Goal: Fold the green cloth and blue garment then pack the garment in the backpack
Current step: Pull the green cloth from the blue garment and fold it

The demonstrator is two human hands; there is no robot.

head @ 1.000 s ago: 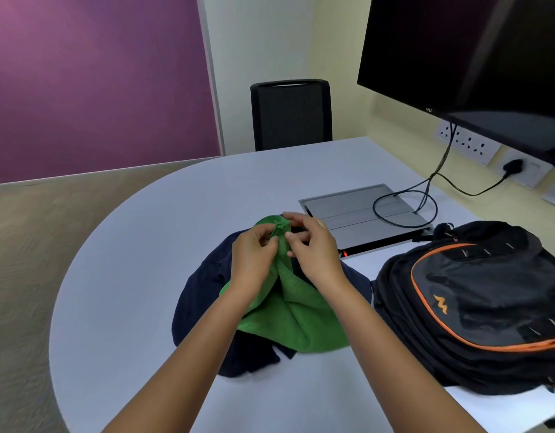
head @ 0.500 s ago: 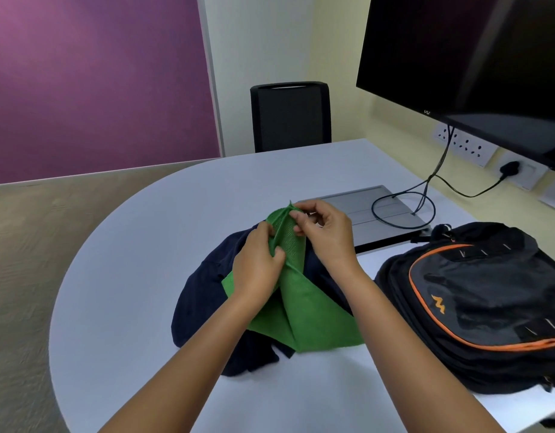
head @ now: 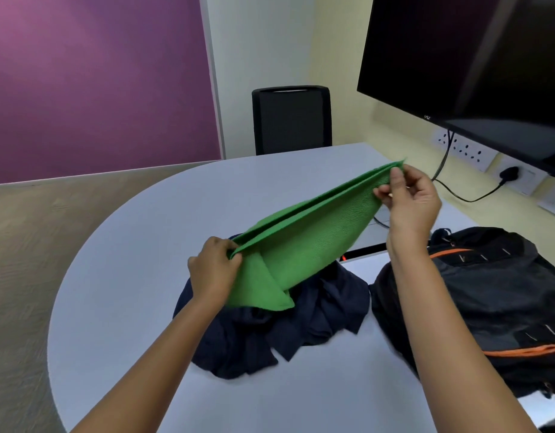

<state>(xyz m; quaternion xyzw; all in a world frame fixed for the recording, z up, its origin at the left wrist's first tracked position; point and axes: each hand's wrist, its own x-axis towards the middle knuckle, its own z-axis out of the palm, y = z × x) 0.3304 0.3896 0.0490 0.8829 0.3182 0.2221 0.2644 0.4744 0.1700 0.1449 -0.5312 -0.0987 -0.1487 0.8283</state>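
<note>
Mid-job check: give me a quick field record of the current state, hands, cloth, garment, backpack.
left hand: pinches the near end of the green cloth
right hand: pinches the far end, raised higher
green cloth: doubled, stretched between both hands, held above the garment
blue garment: crumpled on the white table, not yet folded
backpack: black with orange trim, lying to the right of the garment

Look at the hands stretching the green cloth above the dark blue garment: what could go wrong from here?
1. The right hand only pinches a corner of the green textured cloth; it could slip and undo the fold.
2. The left hand holds the other end low, so the hanging flap may drag the crumpled dark blue garment.
3. The black backpack with orange trim looks zipped shut, which may delay packing.
</note>
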